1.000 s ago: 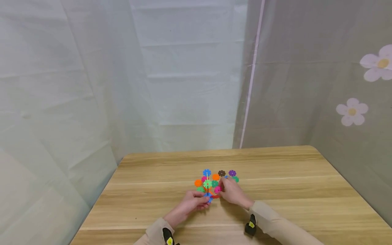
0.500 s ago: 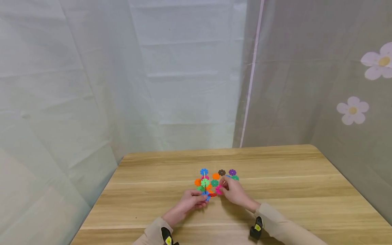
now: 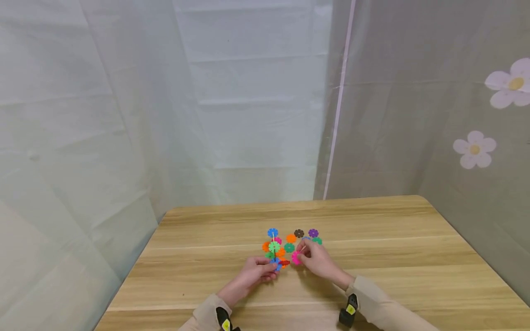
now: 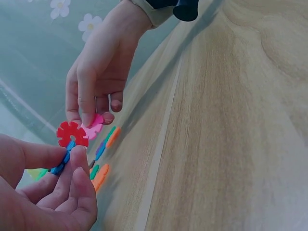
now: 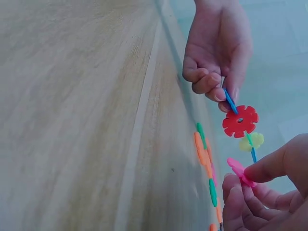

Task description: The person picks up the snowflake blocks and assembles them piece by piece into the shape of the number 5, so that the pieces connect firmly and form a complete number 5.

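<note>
My left hand (image 3: 253, 275) pinches a blue notched plastic disc (image 4: 61, 161) between thumb and fingers. Slotted onto that disc is a red one (image 5: 233, 127), and the joined piece continues upward with a light green disc (image 3: 271, 248), a yellow disc (image 5: 258, 139) and a blue disc (image 3: 272, 231) at its far end. My right hand (image 3: 319, 262) holds a pink disc (image 5: 237, 169) by its edge, thumb against fingers. In the head view a small gap separates the pink disc from the red one. Fingers cover part of both held discs.
Loose notched discs lie flat just beyond my hands: orange (image 3: 291, 238), brown (image 3: 299, 233), purple (image 3: 313, 233), dark green (image 3: 289, 248) and several others. They rest on a wood-grain table (image 3: 372, 239). A pale curtain (image 3: 265, 115) hangs behind its far edge.
My left hand has shifted slightly left with the joined discs. The pink disc in my right hand has moved a little right, so the gap between it and the red disc has widened.
</note>
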`<state>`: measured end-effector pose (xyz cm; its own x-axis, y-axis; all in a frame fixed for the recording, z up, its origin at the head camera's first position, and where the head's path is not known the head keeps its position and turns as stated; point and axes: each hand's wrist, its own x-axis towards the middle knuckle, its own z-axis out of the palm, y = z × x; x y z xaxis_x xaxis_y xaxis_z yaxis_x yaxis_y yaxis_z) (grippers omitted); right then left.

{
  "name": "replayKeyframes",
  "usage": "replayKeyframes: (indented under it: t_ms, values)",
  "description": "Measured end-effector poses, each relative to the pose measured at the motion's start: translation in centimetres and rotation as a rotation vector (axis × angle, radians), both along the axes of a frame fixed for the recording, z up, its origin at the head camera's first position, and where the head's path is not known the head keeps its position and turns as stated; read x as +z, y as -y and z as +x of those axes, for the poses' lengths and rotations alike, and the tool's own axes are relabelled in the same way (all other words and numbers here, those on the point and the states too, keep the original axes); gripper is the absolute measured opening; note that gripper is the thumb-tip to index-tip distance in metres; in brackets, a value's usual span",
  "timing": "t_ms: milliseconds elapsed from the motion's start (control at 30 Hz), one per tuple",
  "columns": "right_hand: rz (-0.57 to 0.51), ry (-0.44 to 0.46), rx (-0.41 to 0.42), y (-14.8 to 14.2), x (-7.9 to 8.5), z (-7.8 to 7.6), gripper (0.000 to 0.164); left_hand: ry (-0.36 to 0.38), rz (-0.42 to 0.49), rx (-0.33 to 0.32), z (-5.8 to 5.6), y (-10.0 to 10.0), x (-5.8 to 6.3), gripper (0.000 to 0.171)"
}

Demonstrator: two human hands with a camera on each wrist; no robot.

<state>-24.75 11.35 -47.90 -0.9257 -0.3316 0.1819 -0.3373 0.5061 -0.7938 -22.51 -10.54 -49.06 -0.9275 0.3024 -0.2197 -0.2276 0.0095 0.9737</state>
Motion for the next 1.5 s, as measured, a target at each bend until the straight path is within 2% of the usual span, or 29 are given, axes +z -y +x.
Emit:
replayKeyframes:
  t_ms: [200, 467, 700, 1033, 1167, 1433, 1500]
  values:
    - [-0.047, 0.068, 0.029, -0.1, 0.1, 0.2, 0.008, 0.007, -0.004, 0.0, 0.2, 0.0, 0.3, 0.02]
    - [-0.177, 0.244, 0.069, -0.2, 0.0, 0.0, 0.01, 0.004, -0.007, 0.01, 0.2, 0.0, 0.6, 0.022]
    - [-0.238, 0.304, 0.103, -0.2, 0.2, 0.0, 0.014, 0.005, 0.013, 0.008, 0.1, 0.0, 0.4, 0.019]
    - [-0.256, 0.324, 0.125, -0.2, 0.2, 0.1, 0.018, 0.009, 0.009, 0.004, -0.1, -0.2, 0.1, 0.022]
    - [-0.257, 0.321, 0.126, -0.2, 0.4, 0.4, 0.016, -0.023, -0.02, 0.005, 0.1, -0.3, 0.1, 0.023]
    - [-0.234, 0.23, 0.159, 0.0, 1.4, 1.2, 0.002, -0.099, -0.07, 0.067, 0.8, -0.9, 0.7, 0.022]
    - [-0.241, 0.224, 0.155, 0.0, 1.4, 1.3, 0.003, -0.104, -0.075, 0.079, 0.9, -1.0, 0.8, 0.022]
